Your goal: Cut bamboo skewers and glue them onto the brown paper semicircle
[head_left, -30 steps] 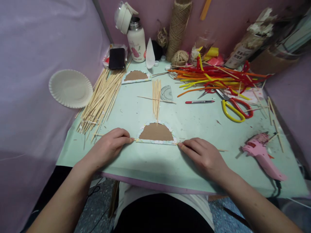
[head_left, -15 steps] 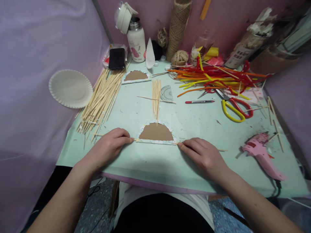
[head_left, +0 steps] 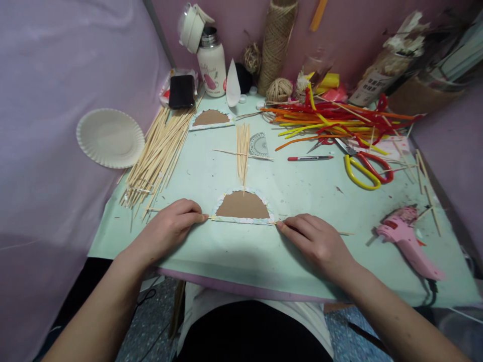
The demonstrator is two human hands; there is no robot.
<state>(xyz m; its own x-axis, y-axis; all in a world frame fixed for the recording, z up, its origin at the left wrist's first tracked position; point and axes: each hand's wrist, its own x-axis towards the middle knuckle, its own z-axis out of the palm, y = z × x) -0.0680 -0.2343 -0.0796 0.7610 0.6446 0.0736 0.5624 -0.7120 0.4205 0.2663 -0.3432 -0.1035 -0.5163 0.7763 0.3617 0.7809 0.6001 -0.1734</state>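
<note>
A half-round cardboard piece (head_left: 243,205) with a pale patterned rim lies flat between my hands, its straight edge towards me. My left hand (head_left: 180,221) pinches a thin stick at that edge's left end; my right hand (head_left: 307,236) pinches a stick at the right end. Stick ends stick out beyond both hands, and whether they are one stick is hidden. A small row of sticks (head_left: 242,151) lies above, crossed by another stick, one tip over the curved rim. A second half-round piece (head_left: 211,118) lies farther back.
Bundled sticks (head_left: 162,151) and a paper plate (head_left: 110,138) are at the left. A bottle (head_left: 212,65) and twine roll (head_left: 278,40) stand behind. Coloured pipe cleaners (head_left: 332,118), large scissors (head_left: 362,173) and a pink glue gun (head_left: 407,239) lie right.
</note>
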